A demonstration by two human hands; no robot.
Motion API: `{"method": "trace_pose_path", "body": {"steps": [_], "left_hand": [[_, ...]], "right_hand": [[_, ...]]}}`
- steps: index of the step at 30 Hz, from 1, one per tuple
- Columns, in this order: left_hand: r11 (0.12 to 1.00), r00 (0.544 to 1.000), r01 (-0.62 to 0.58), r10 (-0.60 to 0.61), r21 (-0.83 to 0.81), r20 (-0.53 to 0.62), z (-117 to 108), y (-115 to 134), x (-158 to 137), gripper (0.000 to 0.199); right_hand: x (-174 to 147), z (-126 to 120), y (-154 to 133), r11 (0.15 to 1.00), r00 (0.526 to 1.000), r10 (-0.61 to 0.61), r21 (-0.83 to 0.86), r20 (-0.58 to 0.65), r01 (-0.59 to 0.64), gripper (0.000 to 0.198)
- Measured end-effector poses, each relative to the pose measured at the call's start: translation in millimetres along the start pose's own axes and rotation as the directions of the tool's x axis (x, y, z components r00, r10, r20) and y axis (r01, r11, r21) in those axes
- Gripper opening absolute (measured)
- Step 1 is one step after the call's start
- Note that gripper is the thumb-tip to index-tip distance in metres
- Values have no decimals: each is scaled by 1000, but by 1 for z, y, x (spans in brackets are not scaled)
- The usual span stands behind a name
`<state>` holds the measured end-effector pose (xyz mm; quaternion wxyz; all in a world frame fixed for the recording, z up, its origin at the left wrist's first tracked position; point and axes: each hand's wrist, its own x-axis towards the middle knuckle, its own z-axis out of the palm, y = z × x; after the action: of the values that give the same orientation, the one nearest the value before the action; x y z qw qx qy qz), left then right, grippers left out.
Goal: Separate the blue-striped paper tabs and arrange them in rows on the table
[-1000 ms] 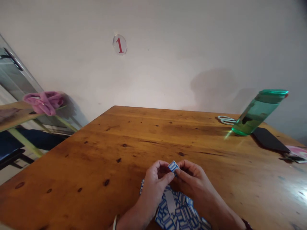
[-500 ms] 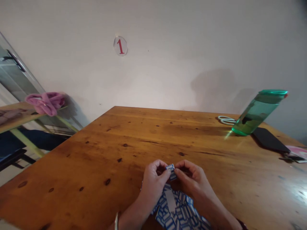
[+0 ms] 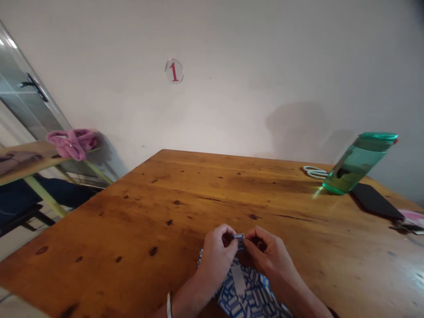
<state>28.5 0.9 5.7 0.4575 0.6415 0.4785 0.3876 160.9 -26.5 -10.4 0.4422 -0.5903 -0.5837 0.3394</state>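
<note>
Between my fingertips is a small white piece with a blue border (image 3: 239,236), its kind too small to make out. My left hand (image 3: 218,251) pinches its left end with thumb and forefinger. At its right end my right hand (image 3: 270,251) has thumb and forefinger closed on it. Just below the piece, more blue-and-white surface shows, partly hidden by the fingers. Under and between my wrists lies blue-and-white patterned material (image 3: 255,296), a heap or a sheet, I cannot tell which. A plain pale strip (image 3: 238,279) lies on it.
On the wooden table (image 3: 185,190), a green see-through bottle (image 3: 359,163) stands at the right, appearing tilted. Beside it are a dark flat phone-like object (image 3: 377,201) and a white coiled cable (image 3: 314,172). A pink cloth (image 3: 73,142) rests on another table at the left.
The view has shifted slightly, so the whole scene sits a little lower and further right. The bordered piece has turned in my fingers and now shows a narrower face.
</note>
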Motion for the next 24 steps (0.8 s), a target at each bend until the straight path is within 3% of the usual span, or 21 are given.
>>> {"method": "trace_pose_path", "body": {"steps": [5,7,10,15,19,24], "left_hand": [[995,999,-42,43,89,-15,1,-6,-3,8],[988,993,-91,100,127,-59,-1,-6,-5,18],[955,972,-177,208,239,-112,-8,-6,-4,25],[882,921,-231,335,411,-201,-23,-6,5,20],[868,906,-235,358,437,-224,-28,-8,9,20],[882,913,-217,335,417,-233,-30,-7,8,17]], "right_hand": [[0,2,-1,997,998,63,39,-7,-63,20],[5,0,1,987,992,127,105,-26,-124,18],[18,-7,1,956,969,242,184,-44,-230,17],[49,-17,-4,932,939,341,146,-38,-333,16],[73,-12,-6,909,911,411,77,-16,-409,18],[93,-2,2,915,913,402,60,-71,-399,29]]}}
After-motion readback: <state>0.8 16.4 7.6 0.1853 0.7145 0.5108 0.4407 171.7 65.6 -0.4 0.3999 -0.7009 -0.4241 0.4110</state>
